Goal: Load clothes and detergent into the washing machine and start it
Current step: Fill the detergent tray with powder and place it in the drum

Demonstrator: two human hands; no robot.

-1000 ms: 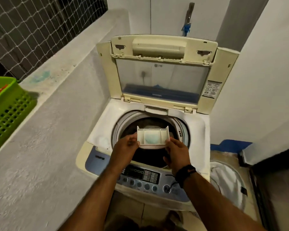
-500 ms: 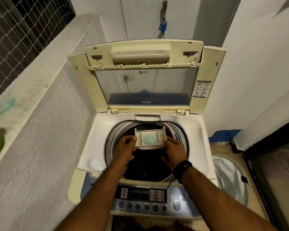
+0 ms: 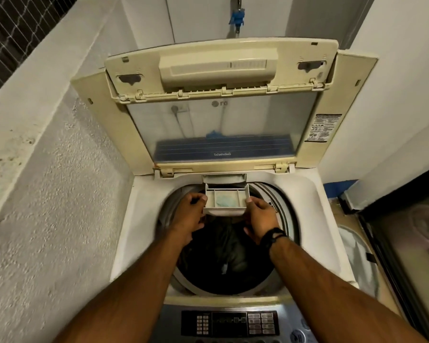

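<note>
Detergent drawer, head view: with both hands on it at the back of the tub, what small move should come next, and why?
Probably slide the detergent drawer straight back into its open slot. The left hand and right hand hold it level right in front of the slot, pale blue detergent lies in its middle compartment, and dark clothes already sit in the tub.

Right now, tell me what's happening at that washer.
A person is holding the detergent drawer with both hands, the left hand gripping its left end and the right hand its right end. The drawer sits at the mouth of its slot at the back rim of the washing machine, not yet pushed home. Pale blue detergent lies in its middle compartment. The lid stands open, dark clothes are in the drum, and the control panel is untouched.
</note>
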